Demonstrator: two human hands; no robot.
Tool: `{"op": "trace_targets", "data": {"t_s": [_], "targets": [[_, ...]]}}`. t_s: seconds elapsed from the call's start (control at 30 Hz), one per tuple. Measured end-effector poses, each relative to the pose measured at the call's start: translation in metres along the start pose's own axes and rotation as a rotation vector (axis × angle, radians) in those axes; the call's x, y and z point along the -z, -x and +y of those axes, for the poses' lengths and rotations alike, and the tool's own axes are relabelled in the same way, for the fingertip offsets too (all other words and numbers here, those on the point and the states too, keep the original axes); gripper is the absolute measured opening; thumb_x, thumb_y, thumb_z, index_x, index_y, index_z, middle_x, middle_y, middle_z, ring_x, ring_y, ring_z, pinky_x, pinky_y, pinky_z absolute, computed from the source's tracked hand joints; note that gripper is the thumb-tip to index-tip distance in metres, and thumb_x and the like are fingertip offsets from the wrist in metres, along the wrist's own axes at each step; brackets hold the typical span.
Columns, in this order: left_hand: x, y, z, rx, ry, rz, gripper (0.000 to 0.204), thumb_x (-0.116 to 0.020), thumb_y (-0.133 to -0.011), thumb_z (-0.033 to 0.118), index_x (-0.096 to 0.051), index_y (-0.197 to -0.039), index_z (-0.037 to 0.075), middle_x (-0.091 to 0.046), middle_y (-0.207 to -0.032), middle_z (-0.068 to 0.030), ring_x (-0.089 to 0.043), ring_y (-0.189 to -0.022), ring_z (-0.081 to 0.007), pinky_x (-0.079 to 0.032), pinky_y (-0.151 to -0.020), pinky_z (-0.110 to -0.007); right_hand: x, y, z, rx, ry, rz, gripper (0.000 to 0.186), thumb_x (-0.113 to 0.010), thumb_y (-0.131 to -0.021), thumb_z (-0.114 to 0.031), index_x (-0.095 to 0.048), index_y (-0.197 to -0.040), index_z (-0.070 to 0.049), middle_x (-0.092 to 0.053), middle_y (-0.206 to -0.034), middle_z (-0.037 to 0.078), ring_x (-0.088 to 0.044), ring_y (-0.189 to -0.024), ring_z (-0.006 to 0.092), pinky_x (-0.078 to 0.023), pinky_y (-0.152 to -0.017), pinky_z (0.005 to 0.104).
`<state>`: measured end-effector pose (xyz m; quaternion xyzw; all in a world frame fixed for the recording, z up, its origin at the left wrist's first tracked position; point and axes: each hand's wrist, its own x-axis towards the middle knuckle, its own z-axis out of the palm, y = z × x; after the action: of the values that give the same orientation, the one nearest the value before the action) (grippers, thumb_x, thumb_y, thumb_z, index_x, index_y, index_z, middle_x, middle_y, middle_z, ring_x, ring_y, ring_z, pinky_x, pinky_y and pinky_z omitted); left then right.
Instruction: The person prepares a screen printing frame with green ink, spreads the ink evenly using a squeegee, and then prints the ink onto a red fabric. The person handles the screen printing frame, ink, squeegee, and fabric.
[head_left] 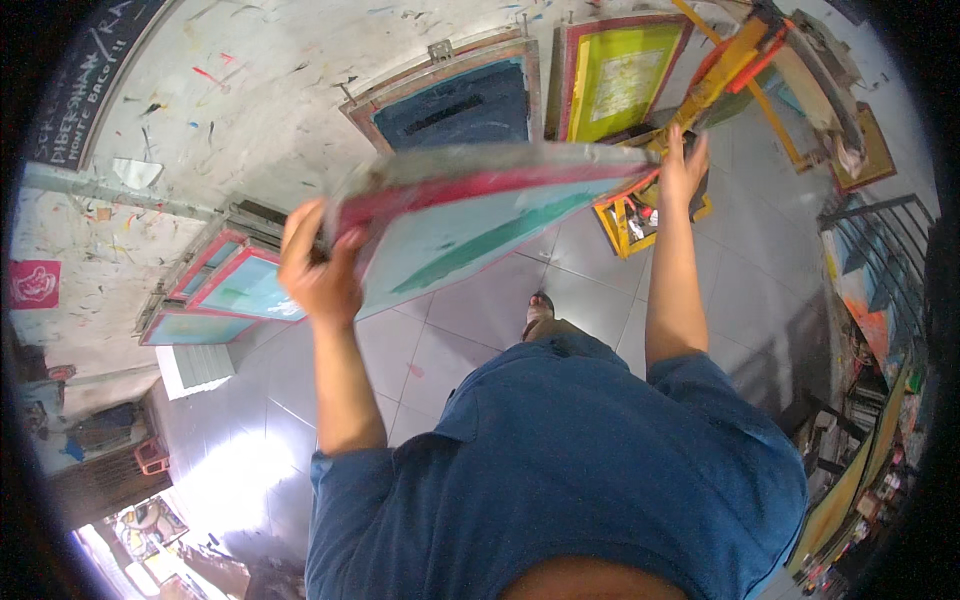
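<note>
A large screen printing frame [480, 225] is held up in front of me, tilted, with a light blue mesh, a dark green smear across it and a red band along its border. At its left end my left hand [325, 265] grips the edge, fingers curled round it. My right hand [683, 170] grasps the far right corner, its fingers partly hidden by the frame. Behind it, a dark blue screen frame [455, 100] and a yellow-green one [620, 80] hang on the paint-marked wall.
More screen frames [235, 275] lean against the wall at left, by a white box [195, 368]. A yellow stand [628, 225] sits on the tiled floor [480, 320] below my right hand. A black metal rack [880, 225] stands at right.
</note>
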<state>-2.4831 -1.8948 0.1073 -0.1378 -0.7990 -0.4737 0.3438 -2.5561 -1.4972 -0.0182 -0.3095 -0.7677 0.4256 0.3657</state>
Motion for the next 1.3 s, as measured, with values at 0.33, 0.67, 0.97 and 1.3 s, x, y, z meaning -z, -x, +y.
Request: {"op": "trace_targets", "data": {"t_s": [0.33, 0.67, 0.97, 1.3], "targets": [[0.058, 0.031, -0.151, 0.545, -0.163, 0.185, 0.031, -0.051, -0.089, 0.027, -0.057, -0.097, -0.002, -0.057, -0.090, -0.0040, -0.049, -0.082, -0.0110, -0.038, -0.075, -0.024, -0.146, 0.015, 0.038, -0.836, -1.057, -0.776, 0.045, -0.052, -0.080, -0.042, -0.054, -0.102, -0.003, -0.059, -0.099, 0.013, -0.053, -0.096, 0.0268, -0.037, -0.088, 0.0379], [-0.027, 0.045, -0.304, 0.836, -0.123, 0.094, 0.035, -0.037, -0.095, 0.031, -0.052, -0.100, 0.000, -0.055, -0.092, -0.0054, -0.046, -0.085, -0.0130, -0.037, -0.078, -0.027, -0.245, -0.008, 0.044, -0.717, -0.772, -0.585, 0.042, -0.048, -0.083, -0.035, -0.053, -0.105, 0.000, -0.057, -0.102, 0.012, -0.054, -0.094, 0.0238, -0.040, -0.086, 0.0358], [-0.083, 0.082, -0.418, 0.841, 0.061, 0.048, 0.032, -0.033, -0.096, 0.029, -0.048, -0.105, 0.002, -0.052, -0.093, -0.0061, -0.045, -0.087, -0.0138, -0.036, -0.079, -0.025, -0.340, -0.056, 0.125, -0.483, -0.399, -0.578, 0.045, -0.043, -0.083, -0.036, -0.059, -0.097, 0.004, -0.059, -0.094, 0.014, -0.055, -0.087, 0.0230, -0.041, -0.079, 0.0330], [-0.100, 0.066, -0.456, 0.971, -0.130, -0.075, 0.043, -0.033, -0.095, 0.038, -0.045, -0.114, 0.002, -0.056, -0.097, -0.0081, -0.049, -0.088, -0.0180, -0.038, -0.079, -0.025, -0.395, -0.077, 0.115, -0.452, -0.322, -0.568, 0.060, -0.049, -0.080, -0.044, -0.053, -0.109, 0.008, -0.052, -0.116, 0.023, -0.049, -0.106, 0.0302, -0.036, -0.089, 0.0354]]}}
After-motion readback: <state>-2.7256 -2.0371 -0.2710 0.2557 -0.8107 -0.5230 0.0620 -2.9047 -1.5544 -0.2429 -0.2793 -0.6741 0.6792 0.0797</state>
